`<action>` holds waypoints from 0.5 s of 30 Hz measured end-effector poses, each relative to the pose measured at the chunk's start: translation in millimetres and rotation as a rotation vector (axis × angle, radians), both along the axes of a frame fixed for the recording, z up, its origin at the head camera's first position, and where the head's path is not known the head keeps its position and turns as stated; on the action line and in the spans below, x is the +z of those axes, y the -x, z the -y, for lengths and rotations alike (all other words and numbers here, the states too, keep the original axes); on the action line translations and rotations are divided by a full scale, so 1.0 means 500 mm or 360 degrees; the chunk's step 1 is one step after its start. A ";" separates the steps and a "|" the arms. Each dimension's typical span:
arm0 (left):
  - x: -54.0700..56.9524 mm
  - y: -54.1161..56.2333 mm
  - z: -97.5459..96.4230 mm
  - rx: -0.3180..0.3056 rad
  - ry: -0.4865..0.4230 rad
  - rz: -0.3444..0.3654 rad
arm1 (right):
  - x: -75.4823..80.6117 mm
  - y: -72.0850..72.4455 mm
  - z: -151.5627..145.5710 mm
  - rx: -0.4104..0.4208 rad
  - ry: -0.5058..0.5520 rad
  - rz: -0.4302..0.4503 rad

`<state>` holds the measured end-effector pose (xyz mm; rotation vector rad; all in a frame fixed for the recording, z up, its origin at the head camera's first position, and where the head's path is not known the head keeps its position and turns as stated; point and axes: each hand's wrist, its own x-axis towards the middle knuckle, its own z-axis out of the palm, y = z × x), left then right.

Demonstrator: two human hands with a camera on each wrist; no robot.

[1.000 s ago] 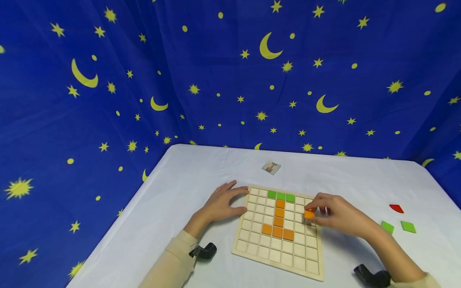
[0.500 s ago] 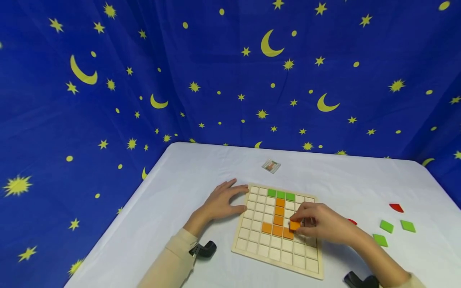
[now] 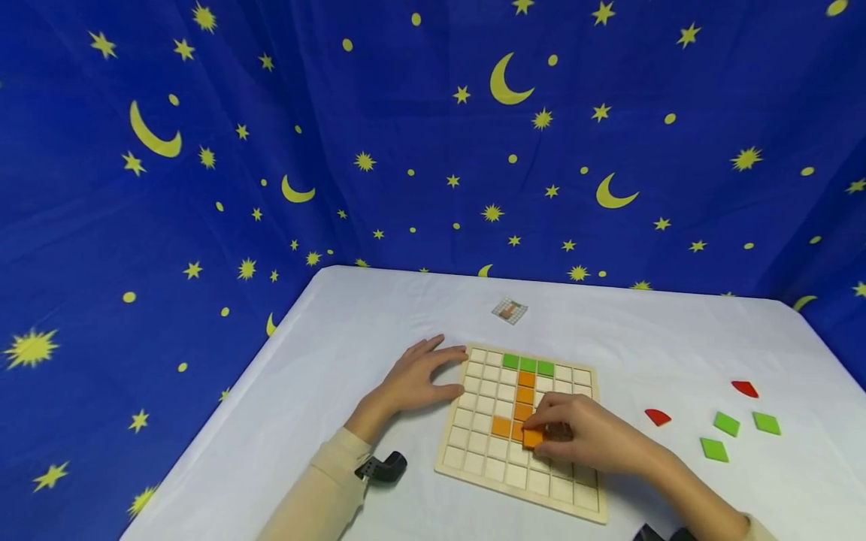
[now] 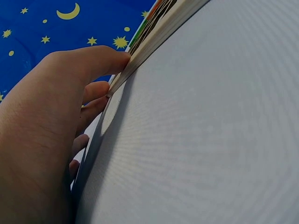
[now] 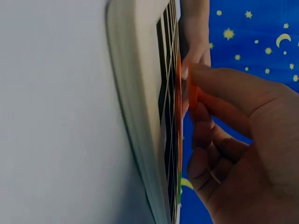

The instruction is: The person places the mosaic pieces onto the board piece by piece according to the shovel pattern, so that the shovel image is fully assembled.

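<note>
My right hand [image 3: 588, 432] pinches an orange square tile [image 3: 533, 438] between thumb and fingers, low over a wooden grid board [image 3: 497, 451]. In the right wrist view the pinched tile [image 5: 193, 88] stands a small gap away from the board's face. Below a row of green tiles [image 3: 528, 365] on the board runs a column of orange tiles [image 3: 525, 394], which meets an orange row at its lower end. The held tile overlaps that row's right part and hides it. My left hand [image 3: 411, 383] touches the board's left edge [image 4: 145, 53] with thumb and forefinger, fingers spread.
A small printed grid card [image 3: 510, 309] lies behind the board. To the right on the white table [image 3: 379, 315] are several loose green tiles [image 3: 727, 424] and two red rounded-edge pieces [image 3: 658, 416]. A blue star-patterned curtain [image 3: 419, 120] surrounds the table's back and sides.
My right hand has carried the orange tile leftward and nearer to me, from the board's right side to the orange row. A red piece and a green tile have come into view. My left hand stays put.
</note>
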<state>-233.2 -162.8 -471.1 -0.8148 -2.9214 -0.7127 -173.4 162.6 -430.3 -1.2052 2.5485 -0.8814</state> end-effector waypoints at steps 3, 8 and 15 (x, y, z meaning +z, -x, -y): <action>-0.001 0.001 -0.001 0.0007 0.0016 0.0003 | -0.004 -0.004 0.008 0.0031 -0.0009 -0.0006; -0.002 0.002 -0.002 0.0005 0.0024 0.0006 | -0.010 -0.009 0.015 0.0061 -0.0001 -0.0032; -0.001 0.000 -0.003 0.0015 0.0018 -0.0002 | -0.019 -0.014 0.022 0.0088 0.0030 -0.0061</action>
